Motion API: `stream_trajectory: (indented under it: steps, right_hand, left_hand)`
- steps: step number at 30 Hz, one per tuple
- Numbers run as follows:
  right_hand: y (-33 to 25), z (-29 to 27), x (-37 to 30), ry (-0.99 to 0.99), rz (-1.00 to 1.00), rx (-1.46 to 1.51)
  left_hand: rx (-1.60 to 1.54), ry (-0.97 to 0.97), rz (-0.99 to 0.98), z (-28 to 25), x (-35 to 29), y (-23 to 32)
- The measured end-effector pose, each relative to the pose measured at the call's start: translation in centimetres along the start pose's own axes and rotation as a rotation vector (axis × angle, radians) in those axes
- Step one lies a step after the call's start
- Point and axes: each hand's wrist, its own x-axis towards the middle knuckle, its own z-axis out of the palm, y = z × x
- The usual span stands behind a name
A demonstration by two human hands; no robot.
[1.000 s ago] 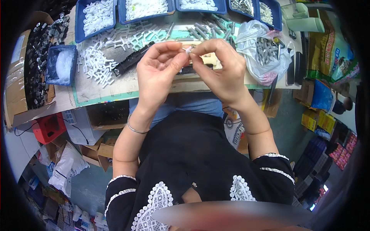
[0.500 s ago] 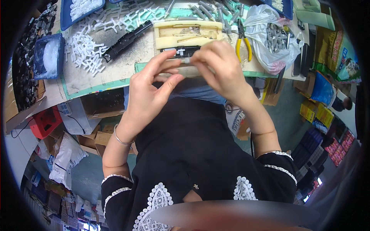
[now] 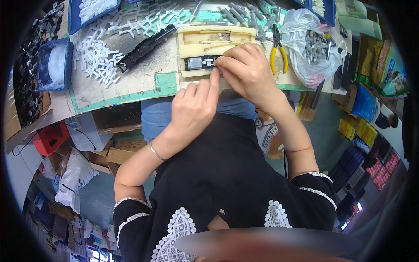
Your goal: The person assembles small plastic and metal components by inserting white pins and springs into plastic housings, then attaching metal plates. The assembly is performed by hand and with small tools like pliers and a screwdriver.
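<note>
A cream fixture tray (image 3: 185,38) lies at the table's front edge. In its near slot sits a black housing (image 3: 187,64) with a grey part (image 3: 198,63) and a small white cross-shaped piece (image 3: 210,62). Over the housing's right end is my right hand (image 3: 249,70), thumb and fingers pinched together; what they hold is hidden. My left hand (image 3: 195,102) reaches up from below, its index finger stretched to the same end, beside the right fingertips. The other left fingers are bent and hold nothing that shows.
White plastic pieces (image 3: 98,65) are heaped at left beside a long black part (image 3: 146,47). A blue bin (image 3: 54,63) stands farther left. Yellow-handled pliers (image 3: 278,54) and a plastic bag of grey parts (image 3: 299,26) lie to the right. Grey cylinders (image 3: 238,13) are scattered behind.
My left hand has turned and come in from the left, its index finger now at the housing. My right hand stays pinched at the housing's right end. The tray appears slightly lower and right.
</note>
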Motion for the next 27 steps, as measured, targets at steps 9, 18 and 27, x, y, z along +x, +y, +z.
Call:
stream_trajectory:
  steps: [9, 18, 27]
  right_hand:
    - [-0.6, -0.3, 0.1, -0.019, 0.039, -0.006]
    - [2.2, -3.5, 0.3, 0.056, 0.168, 0.096]
    - [18.1, -8.0, 8.4, -0.057, 0.430, -0.464]
  left_hand:
    - [0.100, -0.025, -0.058, 0.8, -0.2, 1.2]
    - [-0.007, 0.142, -0.019, -0.8, -0.4, -2.5]
    - [-0.162, 0.173, 0.030, -2.0, 2.1, -4.0]
